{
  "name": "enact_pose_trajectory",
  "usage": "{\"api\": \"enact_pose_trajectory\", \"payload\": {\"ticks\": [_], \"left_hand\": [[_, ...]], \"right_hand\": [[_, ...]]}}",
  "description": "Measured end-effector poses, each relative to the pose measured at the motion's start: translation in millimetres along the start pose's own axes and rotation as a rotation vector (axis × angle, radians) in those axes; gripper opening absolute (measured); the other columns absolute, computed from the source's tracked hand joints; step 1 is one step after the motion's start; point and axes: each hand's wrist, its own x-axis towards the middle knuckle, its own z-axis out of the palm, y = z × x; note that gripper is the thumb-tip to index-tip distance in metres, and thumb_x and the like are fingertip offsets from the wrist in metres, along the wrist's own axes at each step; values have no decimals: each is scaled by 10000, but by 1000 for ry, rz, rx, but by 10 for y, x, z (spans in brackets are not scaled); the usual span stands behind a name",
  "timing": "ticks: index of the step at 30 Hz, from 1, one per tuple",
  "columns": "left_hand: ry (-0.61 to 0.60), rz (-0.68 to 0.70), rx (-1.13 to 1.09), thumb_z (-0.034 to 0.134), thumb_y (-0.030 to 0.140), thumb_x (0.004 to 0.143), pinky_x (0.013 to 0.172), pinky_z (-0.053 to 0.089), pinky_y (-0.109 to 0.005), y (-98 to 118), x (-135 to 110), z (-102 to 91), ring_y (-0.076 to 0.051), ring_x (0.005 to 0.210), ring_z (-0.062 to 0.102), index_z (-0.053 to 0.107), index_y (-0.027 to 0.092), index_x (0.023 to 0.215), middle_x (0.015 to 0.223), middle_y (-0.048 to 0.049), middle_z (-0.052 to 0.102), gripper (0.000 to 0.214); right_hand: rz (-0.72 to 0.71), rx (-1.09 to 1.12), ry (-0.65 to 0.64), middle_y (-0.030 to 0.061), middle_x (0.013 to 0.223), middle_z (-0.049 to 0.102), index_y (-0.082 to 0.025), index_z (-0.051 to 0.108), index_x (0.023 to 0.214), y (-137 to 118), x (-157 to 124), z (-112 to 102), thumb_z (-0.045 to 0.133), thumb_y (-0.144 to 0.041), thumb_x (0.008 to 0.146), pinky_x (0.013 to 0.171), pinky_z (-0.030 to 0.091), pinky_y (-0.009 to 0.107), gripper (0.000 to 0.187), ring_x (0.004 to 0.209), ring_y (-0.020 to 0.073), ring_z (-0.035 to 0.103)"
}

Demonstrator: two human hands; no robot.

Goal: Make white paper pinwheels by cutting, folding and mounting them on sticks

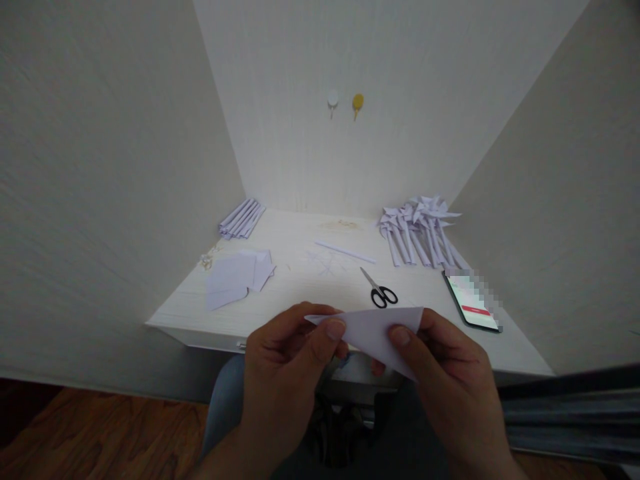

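Both hands hold a white sheet folded into a triangle [376, 333] just in front of the desk's near edge. My left hand [285, 380] pinches its left corner with thumb on top. My right hand [445, 380] pinches the right side, thumb pressed on the fold. The paper's lower point hangs between the hands. Black-handled scissors [379, 289] lie on the white desk [280, 313] just beyond the paper.
A stack of flat paper sheets [237, 277] lies at the left, rolled paper sticks [243, 219] at the back left. A pile of paper pinwheels on sticks [420, 233] sits at the back right. A phone [473, 303] lies at the right edge. Walls enclose the desk.
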Motion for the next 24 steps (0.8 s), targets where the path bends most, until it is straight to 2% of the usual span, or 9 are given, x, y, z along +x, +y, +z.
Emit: {"api": "enact_pose_trajectory", "payload": {"ticks": [9, 18, 24], "left_hand": [[-1, -32, 17, 835, 334, 829, 578, 535, -181, -2, -9, -9, -93, 597, 634, 816, 240, 835, 659, 26, 716, 97], [-56, 46, -69, 788, 309, 886, 581, 506, -158, -32, 15, -10, -78, 609, 621, 839, 262, 902, 642, 25, 695, 70], [-64, 63, -51, 761, 326, 913, 575, 477, -145, -19, 7, 2, -67, 613, 599, 839, 273, 920, 642, 29, 681, 95]], "right_hand": [[-25, 1, 15, -2, 615, 714, -231, 720, 782, -15, 21, 15, 712, -337, 945, 492, 545, 213, 195, 535, 150, 670], [-26, 2, 45, -2, 634, 726, -223, 755, 848, 17, 24, 15, 733, -333, 941, 498, 542, 180, 146, 542, 131, 672], [-20, 17, 62, -5, 650, 730, -232, 765, 867, 35, 29, 14, 748, -351, 931, 517, 545, 175, 137, 557, 127, 672]]}}
